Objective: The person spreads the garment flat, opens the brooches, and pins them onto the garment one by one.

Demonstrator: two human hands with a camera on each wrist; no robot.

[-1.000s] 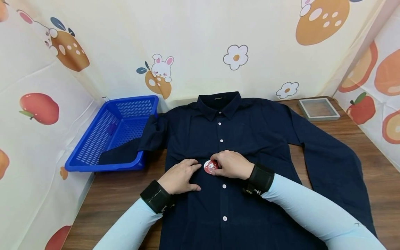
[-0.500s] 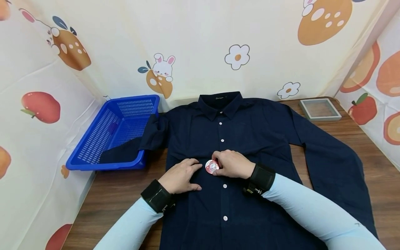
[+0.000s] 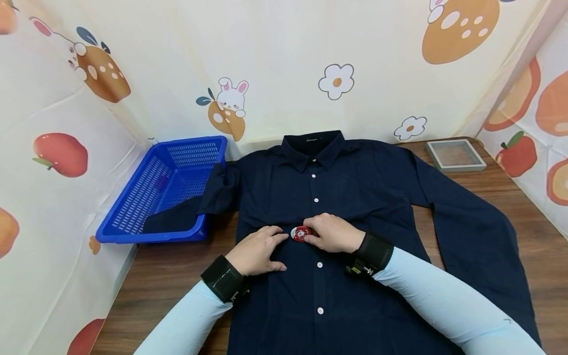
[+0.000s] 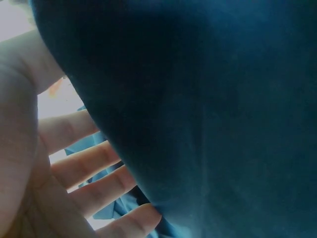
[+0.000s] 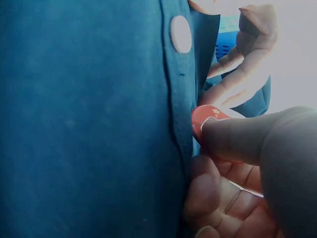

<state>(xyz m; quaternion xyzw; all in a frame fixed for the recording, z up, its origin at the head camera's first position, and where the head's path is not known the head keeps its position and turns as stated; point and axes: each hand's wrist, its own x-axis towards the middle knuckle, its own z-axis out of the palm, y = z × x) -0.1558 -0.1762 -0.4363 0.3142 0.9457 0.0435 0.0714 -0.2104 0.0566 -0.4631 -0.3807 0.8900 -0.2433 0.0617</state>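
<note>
A navy button-front shirt (image 3: pixel 284 197) lies spread out, collar at the far side. Over the left of its button placket, my right hand (image 3: pixel 334 233) pinches a round red-and-white badge (image 3: pixel 300 233) by its right side between thumb and fingers. In the right wrist view the thumb covers much of the badge (image 5: pixel 202 117), whose edge is right at the cloth by a white button (image 5: pixel 181 34). My left hand (image 3: pixel 257 250) rests on the shirt with fingers spread, fingertips close to the badge. The left wrist view shows its fingers (image 4: pixel 101 191) against the dark cloth.
A blue plastic basket (image 3: pixel 104 234) stands at the left, with one shirt sleeve (image 3: pixel 173 216) draped into it. At the back right a small grey-framed square box (image 3: pixel 457 167) lies on the wooden table (image 3: pixel 173 281). A patterned cloth backdrop (image 3: pixel 275 39) rises behind and at both sides.
In my right hand the badge has tilted, and its red printed face shows more clearly now. The left hand stays in place on the shirt.
</note>
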